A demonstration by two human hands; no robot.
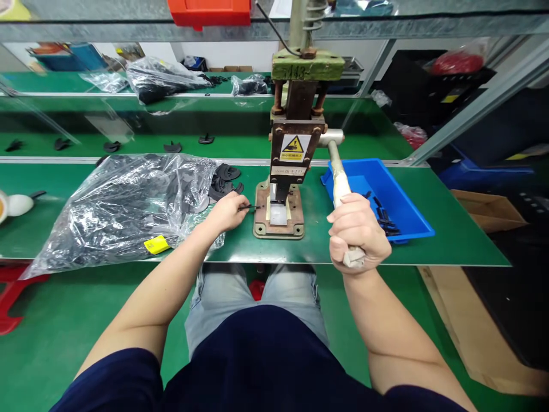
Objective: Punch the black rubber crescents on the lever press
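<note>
My right hand [360,232] is wrapped tight round the lever [338,166], its end padded with pale wrapping, and my left hand [227,212] pinches a slim black part [254,206] whose tip reaches over the left edge of the base plate [262,226]. The press [288,146] above is dark, bolted metal with a chipped green head, rusty rods and a yellow warning sign [295,147]; a bright metal block [278,216] sits under its ram. By my left forearm slumps a crinkled clear bag [115,200] of black pieces, with curved, flat-looking ones [225,180] spilling from its mouth. The smooth blue bin [414,223] on my right holds narrow black strips [384,217].

All this rests on a glossy green table [454,223], with a galvanised shelf frame behind.

My fingers cover most of the black part, so its full shape is hidden. A red bin [210,10] is cut off overhead, and the sign's small lettering is unreadable.
</note>
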